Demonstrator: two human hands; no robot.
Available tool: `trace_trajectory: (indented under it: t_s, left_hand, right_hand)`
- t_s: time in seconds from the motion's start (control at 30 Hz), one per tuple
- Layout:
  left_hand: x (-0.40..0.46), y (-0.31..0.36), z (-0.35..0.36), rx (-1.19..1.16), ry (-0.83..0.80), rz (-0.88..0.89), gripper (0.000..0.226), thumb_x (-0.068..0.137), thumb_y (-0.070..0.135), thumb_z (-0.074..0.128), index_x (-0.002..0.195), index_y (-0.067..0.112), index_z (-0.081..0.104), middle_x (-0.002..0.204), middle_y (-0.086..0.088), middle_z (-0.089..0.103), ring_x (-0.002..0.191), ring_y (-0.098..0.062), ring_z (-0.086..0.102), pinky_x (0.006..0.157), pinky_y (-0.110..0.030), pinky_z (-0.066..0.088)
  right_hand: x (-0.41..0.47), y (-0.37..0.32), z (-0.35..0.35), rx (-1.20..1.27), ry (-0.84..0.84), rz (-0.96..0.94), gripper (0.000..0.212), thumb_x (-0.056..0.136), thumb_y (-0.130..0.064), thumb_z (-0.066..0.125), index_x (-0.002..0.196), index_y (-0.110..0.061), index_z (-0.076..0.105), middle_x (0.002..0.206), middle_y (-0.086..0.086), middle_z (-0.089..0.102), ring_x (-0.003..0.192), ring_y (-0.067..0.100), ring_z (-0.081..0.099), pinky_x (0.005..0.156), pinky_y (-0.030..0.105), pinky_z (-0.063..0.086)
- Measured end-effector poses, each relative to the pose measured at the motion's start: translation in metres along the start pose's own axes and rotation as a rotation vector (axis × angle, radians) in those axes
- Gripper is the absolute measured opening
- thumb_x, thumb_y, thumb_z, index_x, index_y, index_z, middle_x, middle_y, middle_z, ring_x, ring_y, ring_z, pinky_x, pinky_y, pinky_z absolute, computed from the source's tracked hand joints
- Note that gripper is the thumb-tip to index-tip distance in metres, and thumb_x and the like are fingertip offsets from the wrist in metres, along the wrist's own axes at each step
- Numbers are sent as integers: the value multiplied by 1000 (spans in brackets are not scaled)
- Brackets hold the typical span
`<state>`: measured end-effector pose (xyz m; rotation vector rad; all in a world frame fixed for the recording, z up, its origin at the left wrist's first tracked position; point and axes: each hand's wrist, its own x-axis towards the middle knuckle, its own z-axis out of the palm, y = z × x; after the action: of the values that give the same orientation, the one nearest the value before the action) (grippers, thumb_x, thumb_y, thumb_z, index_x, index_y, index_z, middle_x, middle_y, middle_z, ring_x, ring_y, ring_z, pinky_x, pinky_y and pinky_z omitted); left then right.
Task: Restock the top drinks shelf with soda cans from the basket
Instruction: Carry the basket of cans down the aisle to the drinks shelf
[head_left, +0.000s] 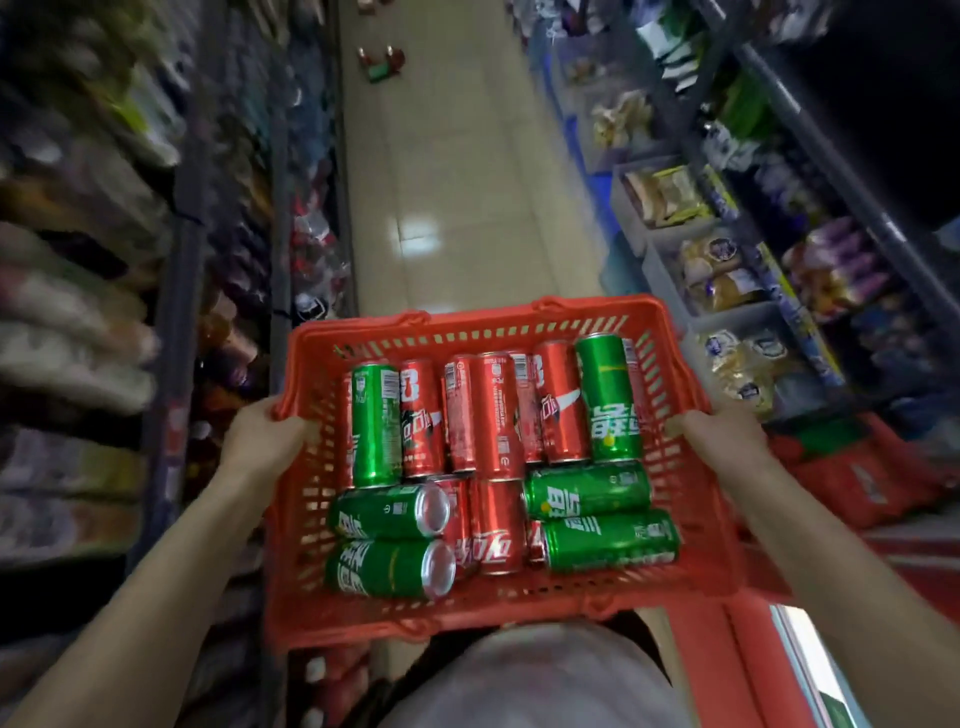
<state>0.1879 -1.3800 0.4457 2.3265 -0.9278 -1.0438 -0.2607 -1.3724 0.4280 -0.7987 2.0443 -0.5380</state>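
Shop aisle with a pale tiled floor (457, 171) running up the middle of the frame, blurred shelves on both sides. At the centre and lower middle of the frame a red plastic basket (519, 317) with slotted walls is held level above the floor, in front of the person's grey shirt (550, 680) at the bottom edge. Soda cans lie on their sides inside it: a far row of red cola cans (493, 415) side by side, with a green can (375, 426) at its left end and another green can (610, 400) at its right end; nearer, two green cans (387, 540) stacked crosswise at lower left, two more green cans (597, 517) crosswise at lower right, and red cans (496, 525) between them. The left hand (265, 434) grips the basket's left rim, fingers curled over the edge. The right hand (719, 441) grips the right rim the same way, thumb inside the wall. Both bare forearms run from the lower corners to the basket. Packaged snacks (670, 195) fill the shelves at upper right; blurred bags (67, 332) fill the left shelves. A red surface (857, 483) lies at lower right. Small red and green items (382, 62) sit on the floor far up the aisle
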Motion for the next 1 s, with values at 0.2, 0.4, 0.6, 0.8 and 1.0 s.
trace_trajectory:
  t_s: [0.2, 0.4, 0.6, 0.8, 1.0]
  left_hand:
    - [145, 122, 7, 15, 18, -16, 23, 72, 5, 74, 91, 18, 76, 81, -10, 76, 73, -31, 72, 74, -41, 61]
    - [276, 248, 18, -49, 29, -53, 20, 76, 0, 70, 90, 14, 73, 80, -12, 74, 73, -33, 70, 75, -44, 60]
    - [441, 380, 24, -96, -11, -33, 20, 75, 0, 70, 88, 16, 74, 77, -12, 76, 72, -37, 73, 74, -49, 63]
    - [596, 546, 30, -72, -11, -1, 20, 70, 4, 74, 82, 19, 73, 79, -13, 75, 68, -31, 69, 75, -46, 61]
    - [745, 702, 50, -75, 23, -10, 23, 59, 12, 74, 82, 17, 75, 76, -13, 75, 71, -34, 72, 77, -54, 63]
  right_hand:
    - [132, -144, 29, -6, -55, -26, 22, 63, -20, 69, 85, -18, 71, 71, 4, 76, 67, 30, 74, 75, 54, 62]
    - [268, -313, 50, -77, -63, -78, 13, 67, -19, 70, 80, -17, 71, 75, 8, 75, 73, 33, 73, 78, 53, 61]
    - [408, -471, 80, -73, -3, -130, 14, 68, -13, 71, 81, -17, 75, 73, 8, 75, 67, 31, 72, 73, 48, 62]
    - [551, -619, 103, -16, -12, -73, 22, 61, -23, 70, 82, -19, 76, 66, 0, 75, 65, 28, 74, 72, 45, 62]
    - [718, -775, 121, 29, -21, -113, 18, 63, -13, 70, 81, -15, 74, 66, 4, 74, 65, 32, 73, 69, 50, 63]
